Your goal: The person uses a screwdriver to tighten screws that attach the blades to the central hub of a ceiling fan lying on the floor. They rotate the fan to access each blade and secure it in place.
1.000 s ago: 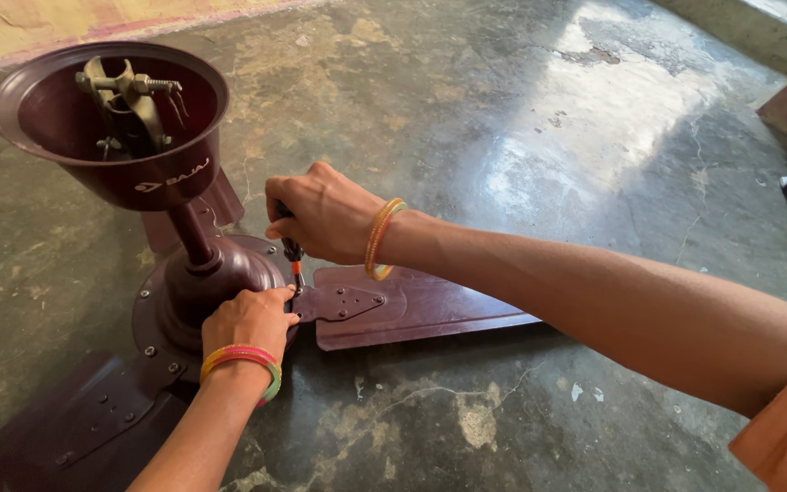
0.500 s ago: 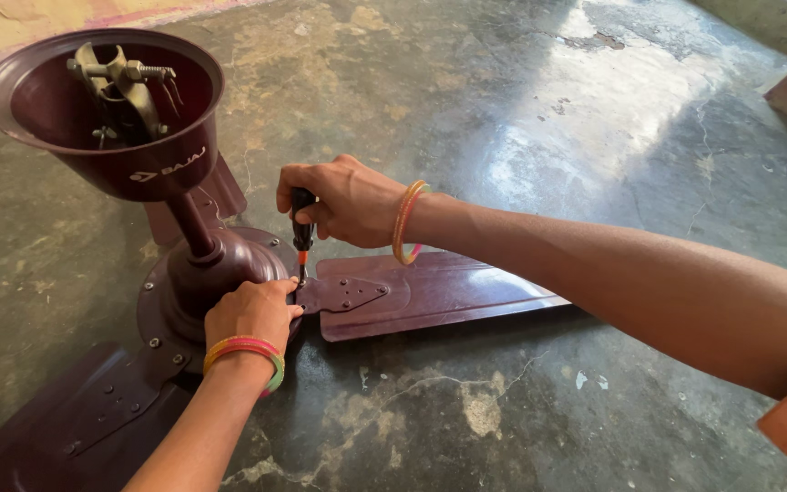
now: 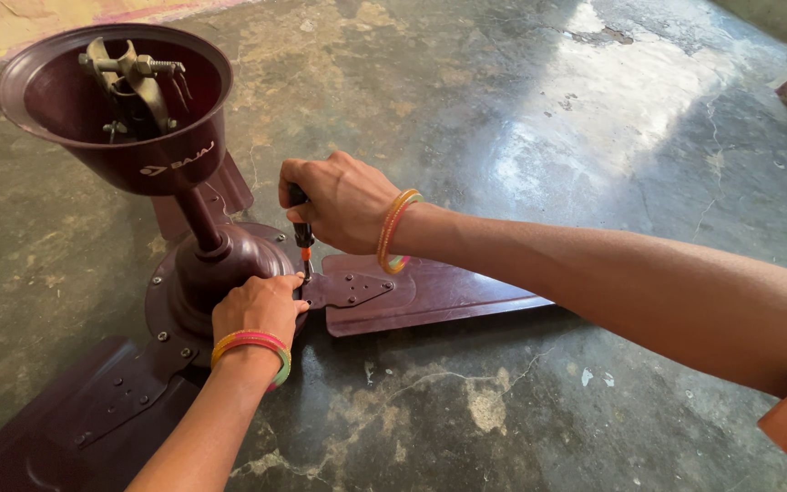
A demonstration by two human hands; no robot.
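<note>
- Two hands work at a maroon ceiling fan [image 3: 216,264] lying on the floor [image 3: 539,128].
- Right hand [image 3: 339,202] fists around a screwdriver [image 3: 303,239], upright over the blade bracket [image 3: 348,290].
- Left hand [image 3: 257,310], at seven o'clock from it, rests curled on the motor housing.

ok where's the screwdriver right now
In the head view, left of centre: upright in the right hand, the screwdriver tips down at the blade bracket, just above the left hand.

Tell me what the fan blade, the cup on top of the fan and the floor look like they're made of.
Fan blade: probably sheet metal, thin and flat, painted glossy maroon. Cup: likely pressed metal, with the same smooth maroon paint and a thin rim. Floor: looks like polished cement, grey-green, cracked, patched and shiny where light falls on it.
</note>
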